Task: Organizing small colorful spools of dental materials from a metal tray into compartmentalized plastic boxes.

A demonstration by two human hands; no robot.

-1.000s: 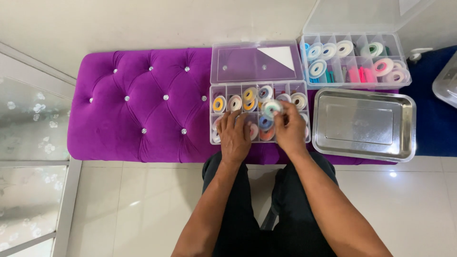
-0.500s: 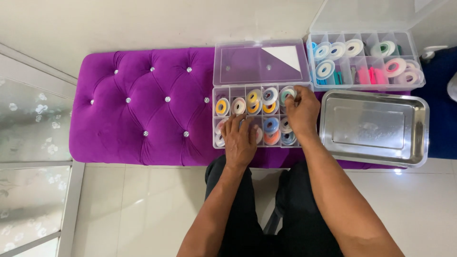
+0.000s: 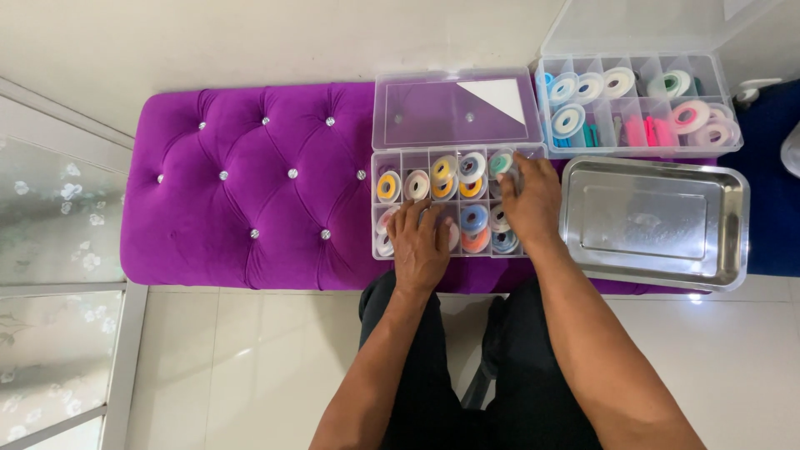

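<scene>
A clear plastic organiser box (image 3: 379, 250) with its lid (image 3: 433, 112) folded back lies on a purple tufted bench (image 3: 242, 183). Its compartments hold several small rolls of coloured tape. My left hand (image 3: 421, 242) rests flat over the lower left compartments, fingers spread on the rolls. My right hand (image 3: 532, 200) reaches into the top right compartment, its fingertips on a white and green tape roll (image 3: 500, 163). Whether the fingers grip that roll or only touch it does not show.
A shiny empty metal tray (image 3: 733, 225) sits to the right of the box. Behind it stands a second open clear organiser (image 3: 633, 148) with blue, white, green and pink rolls. My dark trousers and a pale tiled floor (image 3: 233, 367) are below the bench.
My right hand has moved from the box's middle up to the top right compartment with the white and green roll. My left hand has settled lower on the left compartments.
</scene>
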